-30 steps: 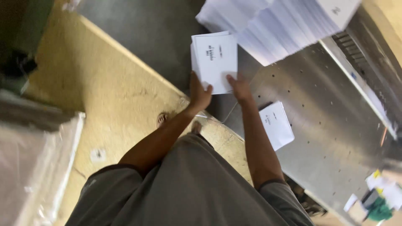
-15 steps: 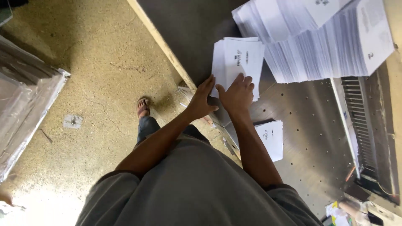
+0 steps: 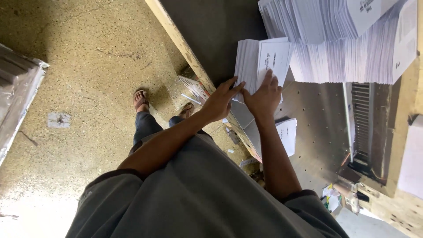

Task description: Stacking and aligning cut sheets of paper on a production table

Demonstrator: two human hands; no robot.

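While the person looks down, two bare arms reach out from a grey shirt (image 3: pixel 198 194) toward the metal surface (image 3: pixel 317 128). Two feet in sandals stand on the speckled floor (image 3: pixel 88 79) below. One shiny wrapped bundle (image 3: pixel 17 97) lies at the far left on the floor.

The left hand (image 3: pixel 220 102) lies at the near edge of a small stack of white papers (image 3: pixel 260 61). Its fingers (image 3: pixel 233 86) are spread apart and press flat against the side of the stack. The right hand (image 3: pixel 263 98) lies on top of the same stack, fingers close together and flat, with one finger pointing up over the top sheet. Neither hand is closed around anything.

The small stack sits at the front edge of the surface, just beside a yellow wooden strip (image 3: pixel 185 48). Its top sheet is white with a small dark mark in the middle.

One more thin white booklet (image 3: pixel 287 134) lies on the surface, close to the right arm.

Half a second ago, both hands lay lower on the small stack. Now they have slid a bit and the left fingers are wider.

Farther away, one big fanned pile of white sheets (image 3: pixel 343 39) fills the top right. It touches the small stack.
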